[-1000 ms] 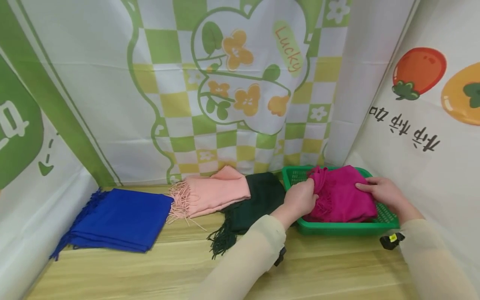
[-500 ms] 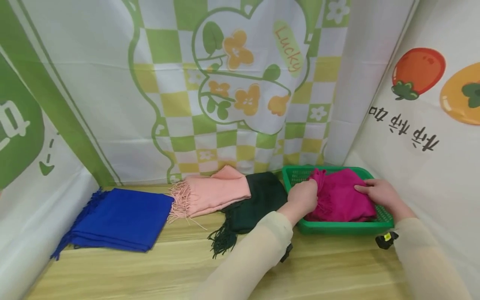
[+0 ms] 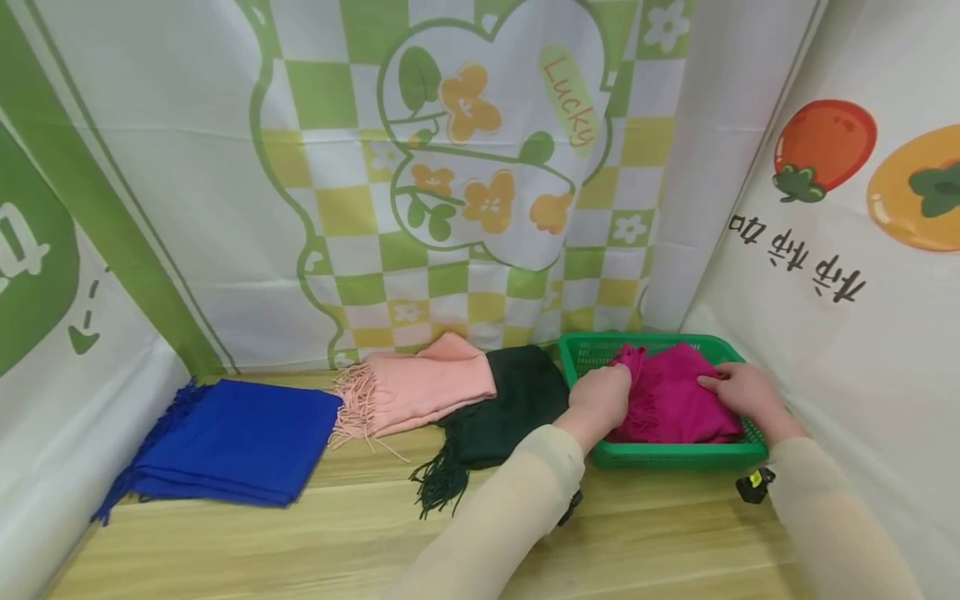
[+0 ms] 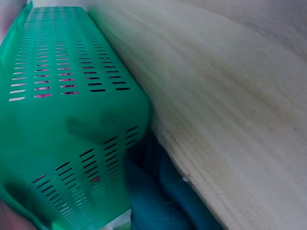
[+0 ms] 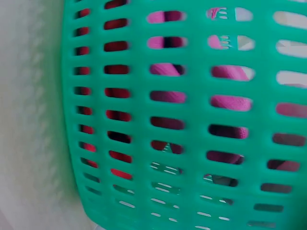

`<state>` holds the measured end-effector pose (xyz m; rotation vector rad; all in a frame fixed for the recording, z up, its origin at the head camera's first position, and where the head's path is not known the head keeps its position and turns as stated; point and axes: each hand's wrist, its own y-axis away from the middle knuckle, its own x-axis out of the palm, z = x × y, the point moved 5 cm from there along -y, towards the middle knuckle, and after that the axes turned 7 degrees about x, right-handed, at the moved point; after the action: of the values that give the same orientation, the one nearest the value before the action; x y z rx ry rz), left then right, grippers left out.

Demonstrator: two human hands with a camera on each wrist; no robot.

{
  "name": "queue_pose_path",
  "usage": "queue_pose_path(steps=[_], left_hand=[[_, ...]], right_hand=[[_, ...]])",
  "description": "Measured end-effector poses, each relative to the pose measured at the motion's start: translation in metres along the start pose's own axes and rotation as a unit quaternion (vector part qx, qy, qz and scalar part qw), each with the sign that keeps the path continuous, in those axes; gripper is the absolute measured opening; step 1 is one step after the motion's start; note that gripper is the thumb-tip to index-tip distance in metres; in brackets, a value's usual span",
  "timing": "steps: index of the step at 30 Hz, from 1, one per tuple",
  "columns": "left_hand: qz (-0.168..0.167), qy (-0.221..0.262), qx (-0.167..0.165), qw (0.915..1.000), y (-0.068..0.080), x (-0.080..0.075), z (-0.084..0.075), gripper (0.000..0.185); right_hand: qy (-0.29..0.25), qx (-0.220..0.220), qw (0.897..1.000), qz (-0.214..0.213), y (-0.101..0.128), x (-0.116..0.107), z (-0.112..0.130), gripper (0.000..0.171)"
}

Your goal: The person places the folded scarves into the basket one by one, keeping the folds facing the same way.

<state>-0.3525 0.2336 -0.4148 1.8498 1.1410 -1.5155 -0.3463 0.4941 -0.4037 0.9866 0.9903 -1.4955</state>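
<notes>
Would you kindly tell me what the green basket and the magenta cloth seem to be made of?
The green basket looks like smooth, moulded plastic, judging by the regular slots through its thin walls. The magenta cloth seems a soft, matte woven fabric, given its folds and fringe; fibre unclear.

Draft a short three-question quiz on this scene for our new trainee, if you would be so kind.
1. Multiple choice: In the head view, how does the pink cloth lie with the dark green cloth?
A) Wholly apart from it
B) Partly on top of it
C) Wholly beneath it

2. True or false: The blue cloth lies inside the green basket.

3. Short answer: Which hand holds the bunched side of the magenta cloth?

Key:
1. B
2. False; it lies on the table.
3. The left hand.
</notes>
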Motion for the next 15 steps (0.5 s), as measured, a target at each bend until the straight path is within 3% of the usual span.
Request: queue_pose_path(steps=[15], left_hand=[[-0.014, -0.081, 0.002, 0.9966, 0.0014, 0.0052, -0.0037, 0.046]], right_hand=[[0.059, 0.015, 0.998, 0.011, 0.0011, 0.0093, -0.0038, 0.058]])
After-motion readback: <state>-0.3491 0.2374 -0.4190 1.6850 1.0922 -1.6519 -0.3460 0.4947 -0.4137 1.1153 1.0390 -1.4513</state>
